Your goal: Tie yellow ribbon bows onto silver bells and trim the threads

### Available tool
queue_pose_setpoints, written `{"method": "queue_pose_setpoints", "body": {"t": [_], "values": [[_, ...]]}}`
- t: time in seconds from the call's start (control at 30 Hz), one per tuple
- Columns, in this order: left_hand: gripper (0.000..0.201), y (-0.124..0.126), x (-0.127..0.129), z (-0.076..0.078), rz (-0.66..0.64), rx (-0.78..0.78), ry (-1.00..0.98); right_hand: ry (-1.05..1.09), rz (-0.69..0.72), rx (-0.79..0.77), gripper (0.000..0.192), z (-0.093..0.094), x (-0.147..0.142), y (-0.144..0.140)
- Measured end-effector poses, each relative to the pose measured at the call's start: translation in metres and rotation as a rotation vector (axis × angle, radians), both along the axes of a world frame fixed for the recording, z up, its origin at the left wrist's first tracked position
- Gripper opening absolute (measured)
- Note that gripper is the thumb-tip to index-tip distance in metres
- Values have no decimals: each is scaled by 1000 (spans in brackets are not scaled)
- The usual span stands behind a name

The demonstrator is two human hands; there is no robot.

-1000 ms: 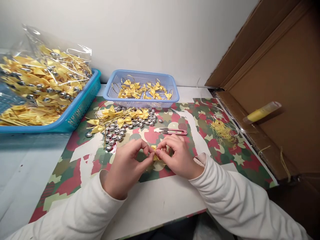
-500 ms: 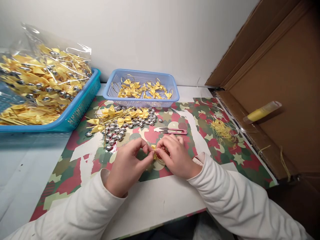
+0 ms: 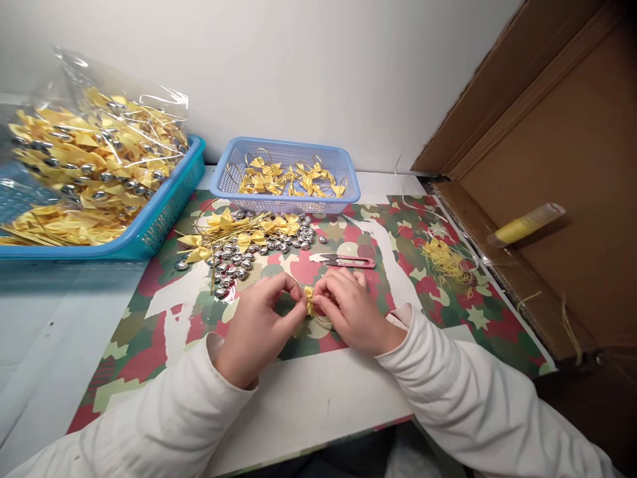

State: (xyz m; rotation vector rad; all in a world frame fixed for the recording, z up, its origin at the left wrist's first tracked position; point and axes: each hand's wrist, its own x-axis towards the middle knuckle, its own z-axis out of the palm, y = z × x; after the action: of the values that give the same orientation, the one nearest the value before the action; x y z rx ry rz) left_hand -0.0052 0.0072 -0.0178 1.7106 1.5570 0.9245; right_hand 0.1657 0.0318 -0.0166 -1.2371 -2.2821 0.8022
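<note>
Head view: left hand (image 3: pixel 259 325) & right hand (image 3: pixel 348 309) meet at desk (image 3: pixel 318 405) centre, both pinching small yellow ribbon bow (image 3: pixel 309 300) betw. fingertips, just above camo mat (image 3: pixel 149 318). Pink thread snips (image 3: pixel 348 261) just beyond right hand. Silver beads (image 3: pixel 239 255) w/ loose bows far-left of hands. Lavender basket (image 3: pixel 288 199) of bows at far edge; teal basket (image 3: pixel 164 212) w/ bagged bows far left. Cardboard box (image 3: pixel 572 153) right.

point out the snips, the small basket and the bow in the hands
snips (image 3: pixel 348 261), head view, on the red handle.
small basket (image 3: pixel 286 205), head view, on its front wall.
bow (image 3: pixel 309 300), head view, on the yellow ribbon between the fingertips of both hands.
</note>
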Motion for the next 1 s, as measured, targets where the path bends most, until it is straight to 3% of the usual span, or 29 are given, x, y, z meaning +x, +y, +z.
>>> {"method": "queue_pose_setpoints", "body": {"t": [0.33,0.6,1.0], "values": [[11,1,0,7,-47,215,183,0,-5,-5,13,-1,1,-1],[18,2,-1,5,-132,181,183,26,2,15,15,-2,1,0],[22,4,-1,4,-126,190,177,40,-20,-23,15,-1,1,1]]}}
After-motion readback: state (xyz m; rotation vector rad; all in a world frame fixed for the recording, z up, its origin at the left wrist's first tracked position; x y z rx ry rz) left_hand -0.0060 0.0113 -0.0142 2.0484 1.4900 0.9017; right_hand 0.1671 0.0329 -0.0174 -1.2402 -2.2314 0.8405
